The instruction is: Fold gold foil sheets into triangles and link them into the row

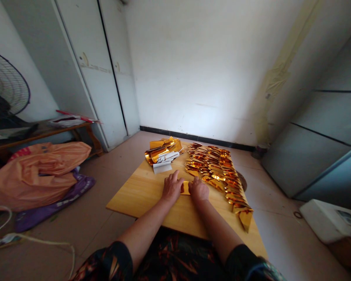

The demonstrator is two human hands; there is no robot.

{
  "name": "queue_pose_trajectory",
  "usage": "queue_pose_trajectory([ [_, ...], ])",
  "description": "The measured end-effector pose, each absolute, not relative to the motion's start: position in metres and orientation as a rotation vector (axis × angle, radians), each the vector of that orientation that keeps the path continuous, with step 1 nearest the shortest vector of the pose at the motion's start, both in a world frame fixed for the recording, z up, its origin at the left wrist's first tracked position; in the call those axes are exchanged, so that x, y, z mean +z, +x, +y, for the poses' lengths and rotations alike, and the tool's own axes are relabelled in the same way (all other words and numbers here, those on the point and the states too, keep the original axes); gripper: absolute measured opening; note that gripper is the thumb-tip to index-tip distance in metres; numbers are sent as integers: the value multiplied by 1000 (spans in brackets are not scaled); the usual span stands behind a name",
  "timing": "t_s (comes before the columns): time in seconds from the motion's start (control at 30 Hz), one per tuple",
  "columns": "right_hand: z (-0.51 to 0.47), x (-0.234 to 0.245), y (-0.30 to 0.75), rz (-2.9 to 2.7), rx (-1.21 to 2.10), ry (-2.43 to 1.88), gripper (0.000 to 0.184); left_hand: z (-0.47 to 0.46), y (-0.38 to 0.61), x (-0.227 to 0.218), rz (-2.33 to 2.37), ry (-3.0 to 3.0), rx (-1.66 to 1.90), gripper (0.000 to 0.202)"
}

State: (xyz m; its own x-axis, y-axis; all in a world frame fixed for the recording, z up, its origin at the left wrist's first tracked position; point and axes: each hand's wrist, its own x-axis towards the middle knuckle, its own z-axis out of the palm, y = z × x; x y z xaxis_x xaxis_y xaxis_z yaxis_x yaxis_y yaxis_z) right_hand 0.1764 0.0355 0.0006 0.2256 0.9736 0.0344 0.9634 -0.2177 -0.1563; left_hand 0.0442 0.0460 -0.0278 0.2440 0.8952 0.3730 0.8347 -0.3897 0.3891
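Item: gold foil piece [185, 187], small and shiny, lying flat on the wooden board [140, 191] near the board's middle, between the two hands.

Left hand [172, 186]: lying palm down, fingers spread loosely, pressing on the left end of the foil piece.

Right hand [198, 189]: lying knuckles up with fingers curled under, pressing on the right end of the same piece; whether the fingertips are pinching the foil cannot be told.

Folded gold pieces [219, 171]: overlapping in rows along the right side of the board, running from the far edge toward the near right corner.

Stack of gold sheets [163, 151]: sitting at the far left part of the board, some white backing showing.

Orange bag [38, 171]: slumping on the floor, well to the left.

Fan [6, 91]: standing at the far left.
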Motion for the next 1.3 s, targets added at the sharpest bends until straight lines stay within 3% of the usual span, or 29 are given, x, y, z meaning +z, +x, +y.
queue_pose_trajectory([
  [0.07,34,-2,176,-1883,20,-2316,26,44,44,-22,1628,2476,754,10],
  [0.23,30,-9,186,-2137,-116,-2028,16,45,43,-14,1497,2627,555,11],
  [0.33,27,-12,197,-2349,-4,-1748,12,46,41,-16,1468,2682,511,11],
  [0.5,23,-20,213,-2297,203,-1576,25,45,29,-22,1398,2671,569,16],
  [0.6,21,-21,213,-2187,277,-1580,26,43,23,-23,1388,2610,605,20],
  [0.77,16,-14,194,-1973,292,-1833,11,40,22,-23,1405,2575,597,25],
  [0.93,11,-9,177,-1898,249,-2011,17,38,22,-22,1398,2552,595,27],
  [1.3,10,-10,187,-1864,359,-1923,12,41,15,-21,1324,2555,512,36],
])
